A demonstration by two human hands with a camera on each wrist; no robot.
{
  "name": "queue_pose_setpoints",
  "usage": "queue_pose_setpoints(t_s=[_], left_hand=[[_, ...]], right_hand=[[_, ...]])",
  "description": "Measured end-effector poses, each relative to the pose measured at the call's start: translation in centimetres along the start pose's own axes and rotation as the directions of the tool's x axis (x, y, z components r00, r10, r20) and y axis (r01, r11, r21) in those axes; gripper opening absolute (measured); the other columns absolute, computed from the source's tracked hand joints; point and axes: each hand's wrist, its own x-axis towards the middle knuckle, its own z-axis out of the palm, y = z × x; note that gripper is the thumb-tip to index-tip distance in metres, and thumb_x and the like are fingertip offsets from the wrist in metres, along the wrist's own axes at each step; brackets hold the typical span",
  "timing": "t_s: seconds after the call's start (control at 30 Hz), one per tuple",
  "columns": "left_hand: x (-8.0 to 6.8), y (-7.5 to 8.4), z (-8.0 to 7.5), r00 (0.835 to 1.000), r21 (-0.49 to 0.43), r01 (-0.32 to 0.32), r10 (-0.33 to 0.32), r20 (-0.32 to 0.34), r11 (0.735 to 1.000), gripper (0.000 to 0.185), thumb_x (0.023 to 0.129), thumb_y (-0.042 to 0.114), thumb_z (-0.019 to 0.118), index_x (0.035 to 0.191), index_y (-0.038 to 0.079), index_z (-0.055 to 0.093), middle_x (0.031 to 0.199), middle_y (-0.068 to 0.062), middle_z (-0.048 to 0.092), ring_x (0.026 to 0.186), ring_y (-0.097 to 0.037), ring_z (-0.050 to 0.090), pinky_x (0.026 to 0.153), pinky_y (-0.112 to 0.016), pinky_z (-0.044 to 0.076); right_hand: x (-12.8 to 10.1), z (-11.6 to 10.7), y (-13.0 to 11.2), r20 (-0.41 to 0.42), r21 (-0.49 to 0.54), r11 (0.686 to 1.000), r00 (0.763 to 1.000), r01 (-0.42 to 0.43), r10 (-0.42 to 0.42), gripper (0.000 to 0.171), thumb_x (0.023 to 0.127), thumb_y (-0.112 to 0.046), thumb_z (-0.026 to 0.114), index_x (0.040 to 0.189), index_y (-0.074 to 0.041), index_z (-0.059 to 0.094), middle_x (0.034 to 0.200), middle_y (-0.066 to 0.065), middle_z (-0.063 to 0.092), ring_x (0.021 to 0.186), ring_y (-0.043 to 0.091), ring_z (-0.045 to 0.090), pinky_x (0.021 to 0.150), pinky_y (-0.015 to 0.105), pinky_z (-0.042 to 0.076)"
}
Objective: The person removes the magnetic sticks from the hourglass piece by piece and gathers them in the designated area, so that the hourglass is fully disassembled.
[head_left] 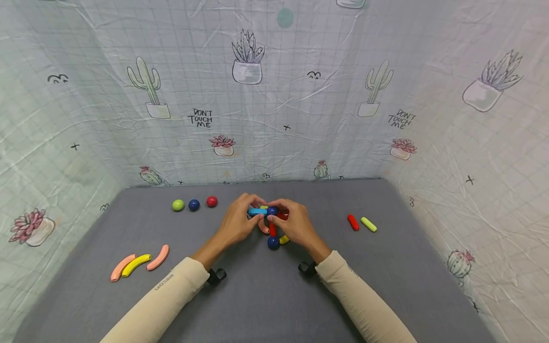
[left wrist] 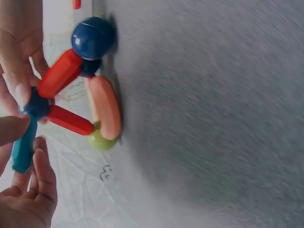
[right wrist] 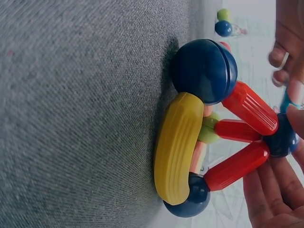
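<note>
A small frame of toy rods and balls stands on the grey table. At its top is a dark blue ball, which my right hand pinches between thumb and fingers. My left hand pinches a light blue rod, whose end meets that ball; whether it is attached, I cannot tell. In the right wrist view, red rods slope from the top ball to lower balls, two blue and one light green. A curved yellow rod joins the blue ones. A curved salmon rod lies low beside the green ball.
Left of the hands sit a green ball, a blue ball and a red ball. Curved salmon and yellow rods lie nearer, at left. A red rod and a pale green rod lie at right. A patterned cloth hangs behind.
</note>
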Motion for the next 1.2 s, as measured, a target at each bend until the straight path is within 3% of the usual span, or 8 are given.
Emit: queue_pose_setpoints(t_s=[0.27,0.47,0.67,1.0,1.2], left_hand=[[0.5,1.8,0.0,0.997,-0.126,-0.002,-0.008,-0.081,0.992,0.027,0.093,0.011,0.083,0.118,0.015,0.073,0.112,-0.007,0.07,0.089,-0.024,0.072,0.079,-0.039,0.062],[0.5,2.1,-0.1,0.996,-0.228,0.006,-0.025,-0.08,0.974,0.034,0.094,0.008,0.081,0.125,0.017,0.072,0.117,-0.004,0.074,0.092,-0.017,0.073,0.077,-0.033,0.063],[0.2,1.5,-0.4,0.996,-0.314,0.016,-0.042,-0.076,0.949,0.04,0.095,0.001,0.075,0.13,0.019,0.07,0.121,-0.007,0.075,0.097,-0.022,0.072,0.076,-0.032,0.06],[-1.0,-0.4,-0.1,0.99,-0.302,0.1,-0.124,-0.063,0.948,0.037,0.095,0.002,0.077,0.129,0.015,0.07,0.123,-0.013,0.075,0.098,-0.028,0.07,0.077,-0.041,0.059],[-1.3,-1.4,1.1,0.987,-0.317,0.137,-0.156,-0.036,0.939,0.038,0.093,0.01,0.083,0.128,0.014,0.069,0.123,-0.015,0.076,0.099,-0.031,0.072,0.087,-0.049,0.061]], right_hand=[[0.1,0.3,-0.1,-0.037,-0.02,1.0,0.999,0.015,-0.016,0.031,0.094,-0.022,0.083,0.123,-0.012,0.076,0.119,0.007,0.075,0.108,0.024,0.076,0.091,0.038,0.063],[0.2,0.5,-0.3,-0.088,-0.016,1.0,0.996,0.017,-0.019,0.03,0.095,-0.028,0.082,0.12,-0.011,0.077,0.115,0.007,0.075,0.108,0.027,0.075,0.092,0.04,0.064],[0.1,0.5,-0.4,-0.096,0.007,1.0,0.995,0.011,-0.011,0.027,0.093,-0.02,0.084,0.119,-0.013,0.078,0.114,0.005,0.075,0.108,0.026,0.074,0.092,0.041,0.064],[0.2,0.2,-0.7,-0.11,-0.007,0.999,0.993,0.034,-0.035,0.027,0.092,-0.023,0.085,0.118,-0.017,0.078,0.114,0.002,0.076,0.109,0.027,0.07,0.095,0.044,0.061],[0.5,-0.2,-1.5,-0.114,-0.027,0.998,0.992,0.052,-0.055,0.029,0.092,-0.024,0.086,0.119,-0.019,0.078,0.115,0.001,0.077,0.109,0.028,0.068,0.096,0.047,0.058]])
